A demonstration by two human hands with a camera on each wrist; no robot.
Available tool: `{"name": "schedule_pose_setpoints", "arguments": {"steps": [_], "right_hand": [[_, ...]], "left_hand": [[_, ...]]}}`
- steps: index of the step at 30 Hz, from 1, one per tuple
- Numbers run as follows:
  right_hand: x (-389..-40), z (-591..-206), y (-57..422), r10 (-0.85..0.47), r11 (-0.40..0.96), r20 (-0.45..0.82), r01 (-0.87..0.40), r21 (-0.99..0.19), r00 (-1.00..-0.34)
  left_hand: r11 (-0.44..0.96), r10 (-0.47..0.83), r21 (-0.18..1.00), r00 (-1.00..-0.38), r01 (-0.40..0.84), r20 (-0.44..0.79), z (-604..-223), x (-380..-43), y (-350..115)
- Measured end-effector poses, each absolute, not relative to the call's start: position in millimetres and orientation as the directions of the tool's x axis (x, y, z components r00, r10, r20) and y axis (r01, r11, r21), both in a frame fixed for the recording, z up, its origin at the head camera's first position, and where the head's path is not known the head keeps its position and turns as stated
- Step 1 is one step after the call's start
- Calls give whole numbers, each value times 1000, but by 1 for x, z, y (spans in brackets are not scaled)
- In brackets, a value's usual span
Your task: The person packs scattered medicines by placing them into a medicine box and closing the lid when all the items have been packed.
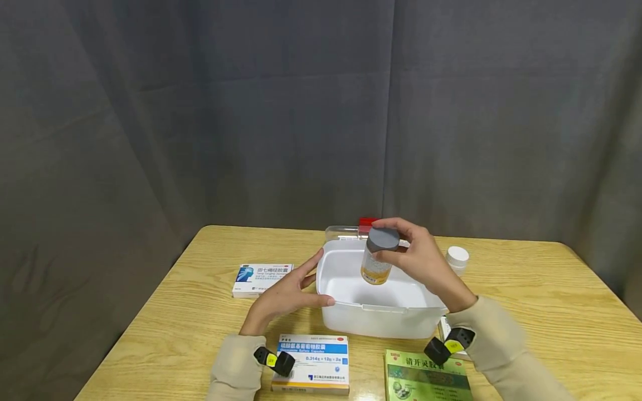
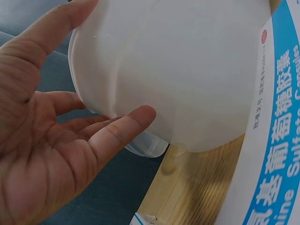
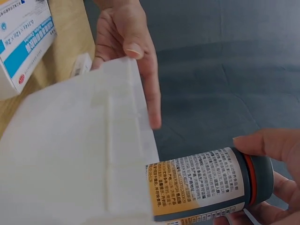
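Bottle (image 1: 373, 269): we see it over the opening of the white plastic box (image 1: 383, 324), its label white and orange; we cannot tell whether its base dips below the rim, nor what it contains.
Right hand (image 1: 423, 259): thumb and fingers pinch the bottle by its grey cap (image 1: 383, 238), closed in on it from opposite sides (the right wrist view shows us a red ring just under that cap).
Left hand (image 1: 285, 296): spread wide with fingers nearly straight, it touches the box's left end, thumb at the near corner, index finger by the far one.
Box interior: the opening faces up, and we look onto pale walls and a pale floor with a soft shadow.
Clear lid (image 1: 342, 229): behind the box, near a red piece (image 1: 369, 221).
White-capped bottle (image 1: 458, 256): just beyond the right wrist, partly hidden.
Glucosamine Sulfate Capsules carton (image 1: 321, 365): on the table (image 1: 185, 317), in front of the box, near the left wrist.
Green capsule carton (image 1: 426, 384): to its right.
White-and-blue carton (image 1: 258, 278): beside the left hand, partly covered by it.
Carton contents: hidden from us.
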State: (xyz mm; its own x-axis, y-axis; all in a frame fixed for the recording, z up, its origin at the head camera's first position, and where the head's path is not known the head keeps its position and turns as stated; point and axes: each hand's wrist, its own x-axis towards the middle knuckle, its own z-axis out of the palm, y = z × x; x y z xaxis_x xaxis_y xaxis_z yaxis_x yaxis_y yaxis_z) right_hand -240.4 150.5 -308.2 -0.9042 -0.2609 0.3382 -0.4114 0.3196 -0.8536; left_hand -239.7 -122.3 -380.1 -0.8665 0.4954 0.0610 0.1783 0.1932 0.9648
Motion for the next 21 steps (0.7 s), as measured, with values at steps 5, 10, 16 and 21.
{"name": "schedule_pose_setpoints", "arguments": {"steps": [5, 10, 16, 21], "right_hand": [[-244, -313, 143, -270, 315, 319, -396, -863, -909], [-247, -320, 136, -271, 303, 292, -369, -879, -917], [-249, -327, 126, -263, 322, 275, -353, -879, -925], [-250, -332, 116, -262, 328, 263, -342, -881, -929]], "left_hand": [[221, 484, 960, -874, 175, 48, -379, -240, -122], [225, 488, 958, -871, 175, 44, -380, -240, -120], [209, 503, 962, -863, 174, 47, -379, -239, -119], [200, 504, 967, -863, 159, 38, -378, -238, -120]]}}
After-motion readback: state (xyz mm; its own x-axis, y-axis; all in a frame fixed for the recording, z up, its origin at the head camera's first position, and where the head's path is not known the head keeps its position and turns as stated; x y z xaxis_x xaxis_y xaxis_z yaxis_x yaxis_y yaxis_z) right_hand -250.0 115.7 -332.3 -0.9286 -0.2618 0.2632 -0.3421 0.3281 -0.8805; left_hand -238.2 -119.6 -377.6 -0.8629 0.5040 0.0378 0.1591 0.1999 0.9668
